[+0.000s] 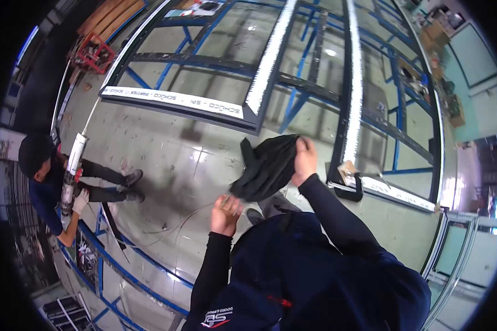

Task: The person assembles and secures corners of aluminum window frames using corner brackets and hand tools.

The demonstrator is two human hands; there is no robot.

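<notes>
A crumpled black cloth [268, 168] hangs in front of my body, above the tiled floor. My right hand [305, 161] is closed on its upper right edge, thumb and fingers pinching the fabric. My left hand [226, 214] is at the cloth's lower left end, fingers curled against it and slightly blurred. Folds hide part of the left fingertips. Just beyond the cloth is the corner of a dark window frame [251, 122] with white printed protective film. To the right of my right hand, a small cardboard piece [347, 172] sits on another frame's corner.
Blue trestles [301, 105] support the frames ahead. On the left, a co-worker [47, 176] in gloves holds a sealant gun [74, 165]. A thin hose [176, 226] trails across the floor behind a curved blue rack [143, 289]. A red-framed machine [94, 53] stands at the far left.
</notes>
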